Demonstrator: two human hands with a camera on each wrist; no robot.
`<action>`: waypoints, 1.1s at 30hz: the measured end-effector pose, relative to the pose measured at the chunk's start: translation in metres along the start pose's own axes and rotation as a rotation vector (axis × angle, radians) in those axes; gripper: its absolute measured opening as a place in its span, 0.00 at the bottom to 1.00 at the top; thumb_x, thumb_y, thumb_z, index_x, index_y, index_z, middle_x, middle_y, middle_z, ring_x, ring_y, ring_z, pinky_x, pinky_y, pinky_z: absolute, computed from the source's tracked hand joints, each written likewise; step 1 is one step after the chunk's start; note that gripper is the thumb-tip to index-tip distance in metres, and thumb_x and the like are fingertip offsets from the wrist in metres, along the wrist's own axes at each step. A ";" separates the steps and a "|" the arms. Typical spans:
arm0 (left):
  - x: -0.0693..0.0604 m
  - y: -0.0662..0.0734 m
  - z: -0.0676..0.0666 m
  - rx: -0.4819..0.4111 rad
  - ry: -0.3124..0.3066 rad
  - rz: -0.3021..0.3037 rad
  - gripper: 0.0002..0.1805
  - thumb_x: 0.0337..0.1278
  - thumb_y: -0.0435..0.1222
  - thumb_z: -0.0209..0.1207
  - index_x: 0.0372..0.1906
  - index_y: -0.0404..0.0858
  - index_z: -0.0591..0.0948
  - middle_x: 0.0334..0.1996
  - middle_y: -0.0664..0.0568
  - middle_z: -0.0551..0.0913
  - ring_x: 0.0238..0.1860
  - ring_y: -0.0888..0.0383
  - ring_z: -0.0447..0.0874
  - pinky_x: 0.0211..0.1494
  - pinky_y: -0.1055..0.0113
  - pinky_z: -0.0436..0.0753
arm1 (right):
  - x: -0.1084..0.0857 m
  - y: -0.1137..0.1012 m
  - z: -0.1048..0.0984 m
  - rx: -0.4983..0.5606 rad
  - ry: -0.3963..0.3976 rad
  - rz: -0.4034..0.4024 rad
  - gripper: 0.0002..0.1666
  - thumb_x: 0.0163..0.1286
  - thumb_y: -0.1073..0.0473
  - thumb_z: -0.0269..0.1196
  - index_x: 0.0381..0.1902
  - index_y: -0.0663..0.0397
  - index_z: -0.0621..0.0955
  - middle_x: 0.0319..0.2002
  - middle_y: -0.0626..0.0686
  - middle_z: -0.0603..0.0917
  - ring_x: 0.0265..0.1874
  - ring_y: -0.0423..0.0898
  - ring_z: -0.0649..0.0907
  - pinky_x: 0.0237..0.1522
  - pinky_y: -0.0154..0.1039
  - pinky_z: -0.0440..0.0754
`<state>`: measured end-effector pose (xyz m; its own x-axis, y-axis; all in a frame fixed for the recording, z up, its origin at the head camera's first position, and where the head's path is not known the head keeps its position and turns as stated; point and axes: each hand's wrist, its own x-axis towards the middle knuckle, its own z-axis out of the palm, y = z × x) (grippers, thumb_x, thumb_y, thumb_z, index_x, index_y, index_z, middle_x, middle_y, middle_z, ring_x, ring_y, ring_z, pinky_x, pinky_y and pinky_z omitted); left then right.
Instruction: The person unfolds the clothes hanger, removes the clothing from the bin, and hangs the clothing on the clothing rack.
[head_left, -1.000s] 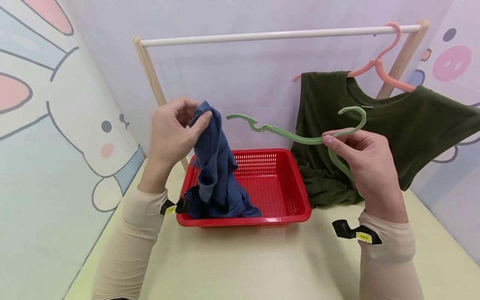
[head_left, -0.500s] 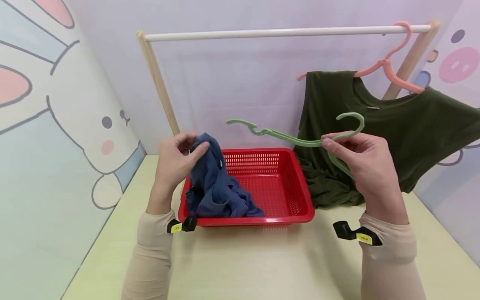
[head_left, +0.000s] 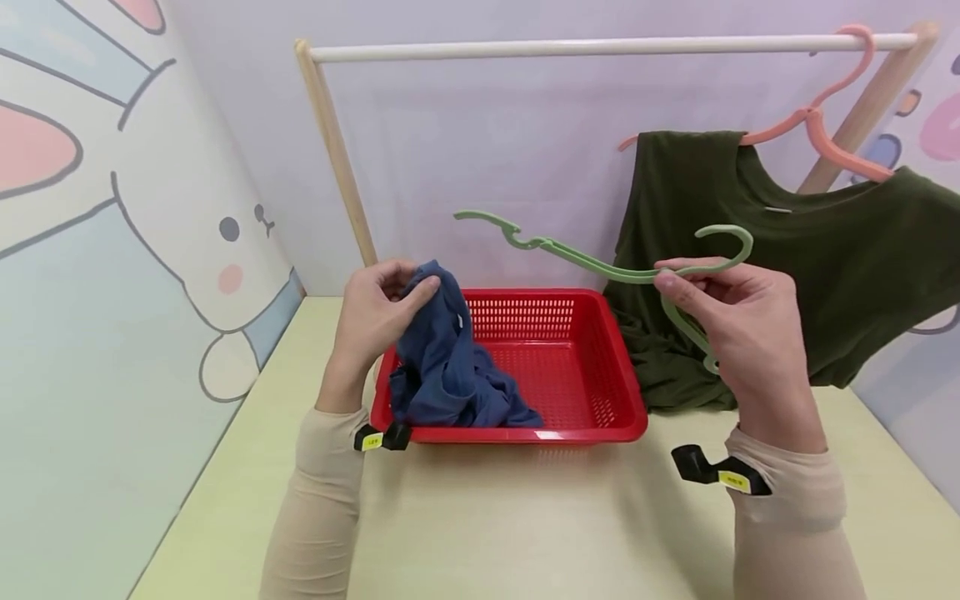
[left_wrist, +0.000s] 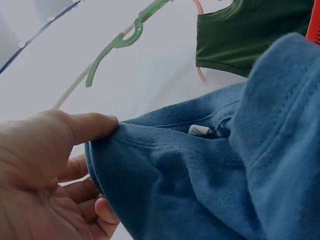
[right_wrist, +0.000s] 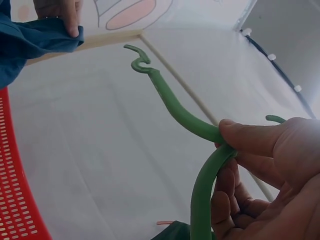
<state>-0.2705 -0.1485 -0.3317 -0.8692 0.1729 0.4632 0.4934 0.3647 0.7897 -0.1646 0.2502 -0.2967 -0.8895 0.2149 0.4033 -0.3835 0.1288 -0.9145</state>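
Observation:
My left hand pinches the upper edge of a blue shirt between thumb and fingers. The shirt's lower part lies bunched in the left side of a red basket. In the left wrist view a small white label shows inside the neckline of the cloth. My right hand pinches a green hanger near its middle, just below the hook. One arm of the hanger points left above the basket; the other slants down, partly behind my hand. Hanger and blue shirt are apart.
Behind the basket stands a rack with a white rail and wooden posts. A dark green shirt hangs at its right end on a pink hanger, its hem on the pale table. Walls rise at both sides.
My left hand has lowered with the blue shirt, then shifted slightly right, and more of the cloth rests in the basket. My right hand keeps its hold on the green hanger. The head view has shifted a little.

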 end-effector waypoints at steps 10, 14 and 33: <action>0.003 0.003 0.005 0.003 -0.016 -0.026 0.15 0.74 0.34 0.71 0.58 0.32 0.87 0.42 0.38 0.89 0.34 0.50 0.85 0.42 0.74 0.83 | -0.002 -0.001 0.011 -0.140 0.061 -0.121 0.19 0.70 0.68 0.79 0.58 0.65 0.91 0.47 0.55 0.93 0.38 0.47 0.85 0.40 0.28 0.85; 0.002 0.001 0.007 -0.016 -0.009 -0.039 0.13 0.75 0.33 0.67 0.58 0.33 0.85 0.42 0.39 0.88 0.32 0.50 0.84 0.42 0.73 0.84 | -0.004 -0.003 0.015 -0.169 0.063 -0.141 0.19 0.70 0.67 0.78 0.58 0.63 0.92 0.47 0.56 0.93 0.38 0.48 0.84 0.40 0.29 0.84; 0.002 -0.004 0.003 -0.009 -0.032 -0.058 0.20 0.74 0.45 0.73 0.60 0.37 0.87 0.49 0.41 0.91 0.43 0.47 0.94 0.51 0.70 0.89 | -0.005 -0.004 0.022 -0.247 0.058 -0.126 0.18 0.70 0.65 0.79 0.58 0.59 0.93 0.43 0.53 0.93 0.34 0.47 0.85 0.38 0.28 0.85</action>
<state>-0.2741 -0.1471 -0.3352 -0.8971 0.1808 0.4032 0.4419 0.3670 0.8186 -0.1642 0.2269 -0.2956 -0.8201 0.2368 0.5209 -0.4115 0.3887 -0.8244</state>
